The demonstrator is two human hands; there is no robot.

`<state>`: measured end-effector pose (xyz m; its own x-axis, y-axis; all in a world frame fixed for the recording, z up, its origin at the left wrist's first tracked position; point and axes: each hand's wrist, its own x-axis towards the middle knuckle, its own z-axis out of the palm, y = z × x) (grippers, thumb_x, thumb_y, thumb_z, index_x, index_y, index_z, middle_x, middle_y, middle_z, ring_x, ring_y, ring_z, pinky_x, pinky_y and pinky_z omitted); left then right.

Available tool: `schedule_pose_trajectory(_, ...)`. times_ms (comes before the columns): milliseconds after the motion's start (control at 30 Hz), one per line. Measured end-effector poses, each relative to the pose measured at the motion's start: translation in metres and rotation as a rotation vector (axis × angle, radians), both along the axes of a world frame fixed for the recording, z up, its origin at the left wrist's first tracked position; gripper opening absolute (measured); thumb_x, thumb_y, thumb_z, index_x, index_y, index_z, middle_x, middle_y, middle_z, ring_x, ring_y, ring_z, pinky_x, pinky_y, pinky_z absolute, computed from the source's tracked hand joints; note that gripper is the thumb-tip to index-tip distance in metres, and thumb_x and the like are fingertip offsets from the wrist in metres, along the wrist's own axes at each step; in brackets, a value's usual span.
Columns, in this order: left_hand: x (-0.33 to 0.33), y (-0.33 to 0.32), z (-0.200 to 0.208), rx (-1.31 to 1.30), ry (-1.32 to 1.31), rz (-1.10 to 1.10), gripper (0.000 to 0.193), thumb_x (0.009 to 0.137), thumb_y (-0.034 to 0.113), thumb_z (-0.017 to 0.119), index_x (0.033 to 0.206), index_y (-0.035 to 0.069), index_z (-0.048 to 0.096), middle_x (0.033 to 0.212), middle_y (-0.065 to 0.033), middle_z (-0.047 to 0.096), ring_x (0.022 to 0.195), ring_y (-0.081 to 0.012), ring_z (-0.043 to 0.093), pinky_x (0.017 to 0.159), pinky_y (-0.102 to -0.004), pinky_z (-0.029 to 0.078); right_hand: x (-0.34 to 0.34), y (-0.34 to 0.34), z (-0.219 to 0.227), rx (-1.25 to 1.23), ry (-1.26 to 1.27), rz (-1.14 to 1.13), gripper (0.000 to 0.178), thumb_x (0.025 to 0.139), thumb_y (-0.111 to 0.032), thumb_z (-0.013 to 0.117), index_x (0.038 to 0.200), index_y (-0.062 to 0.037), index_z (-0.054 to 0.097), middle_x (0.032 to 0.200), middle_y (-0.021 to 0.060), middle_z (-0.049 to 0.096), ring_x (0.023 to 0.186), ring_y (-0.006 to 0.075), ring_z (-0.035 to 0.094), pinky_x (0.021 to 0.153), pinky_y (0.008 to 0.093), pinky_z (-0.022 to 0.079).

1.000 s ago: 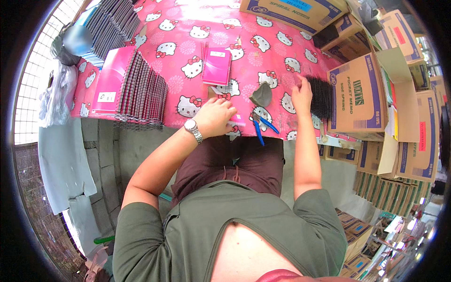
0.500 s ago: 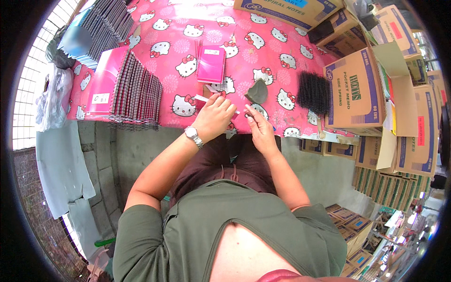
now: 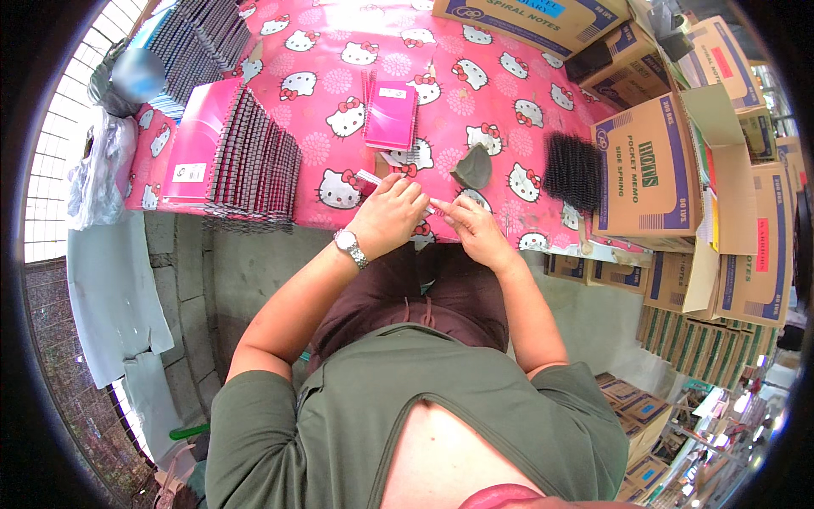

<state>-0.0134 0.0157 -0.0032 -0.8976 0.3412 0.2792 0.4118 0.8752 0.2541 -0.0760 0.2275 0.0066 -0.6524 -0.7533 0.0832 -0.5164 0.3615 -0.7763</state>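
My left hand, with a watch on its wrist, is closed over a narrow white strip near the table's front edge. One end of the strip juts out past the fingers, and most of it is hidden under them. Thumb and fingers of my right hand are brought together at the strip's other end, close against the left fingertips. Just beyond the hands lies a small pink spiral notebook. A dark grey-green crumpled piece rests beyond the right hand.
Stacked pink spiral notebooks stand at the left, with blue ones behind. Black spiral coils sit at the right beside a cardboard carton. More cartons are at the back. The patterned pink cloth covers the table.
My right hand has moved in, its fingers now closing at the strip's end next to the left hand. The left hand stays over the strip. The whole view has shifted slightly.
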Motion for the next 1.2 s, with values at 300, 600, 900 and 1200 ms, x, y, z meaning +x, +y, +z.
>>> schedule_pose_trajectory(300,-0.001,-0.003,-0.002,-0.018,0.012,0.037,0.015,0.089,0.019,0.059,0.099,0.008,0.058,0.095,-0.0078,0.057,0.102,-0.0254,0.058,0.106,-0.0446,0.037,-0.003,-0.002,-0.008,0.011,0.065,-0.031,0.041,0.089,-0.004,0.062,0.129,-0.0110,0.063,0.077,0.0058,0.061,0.074,0.0209,0.062,0.072,0.0325,0.050)
schedule_pose_trajectory(600,0.007,0.003,-0.003,0.016,0.057,0.096,0.026,0.091,0.023,0.061,0.114,0.011,0.059,0.100,-0.0079,0.060,0.107,-0.0258,0.058,0.109,-0.0480,0.033,0.003,-0.006,0.001,-0.005,-0.369,-0.227,0.045,0.091,-0.015,0.068,0.132,-0.0056,0.054,0.106,0.0147,0.062,0.083,0.0211,0.061,0.077,0.0313,0.050)
schedule_pose_trajectory(900,0.008,0.002,-0.002,0.033,0.057,0.082,0.023,0.089,0.022,0.062,0.110,0.012,0.061,0.096,-0.0072,0.060,0.104,-0.0255,0.058,0.109,-0.0475,0.035,0.004,-0.015,0.019,0.083,-0.347,-0.188,0.030,0.093,-0.009,0.062,0.122,-0.0029,0.055,0.109,0.0178,0.066,0.086,0.0269,0.065,0.078,0.0363,0.052)
schedule_pose_trajectory(1200,0.011,-0.003,-0.003,-0.017,0.057,0.134,0.022,0.091,0.027,0.062,0.109,0.014,0.062,0.106,-0.0069,0.060,0.116,-0.0265,0.055,0.113,-0.0562,0.029,-0.065,-0.006,-0.012,0.347,0.731,-0.296,0.032,0.084,-0.024,0.072,0.110,-0.0073,0.063,0.124,0.0164,0.061,0.110,0.0355,0.060,0.100,0.0425,0.045)
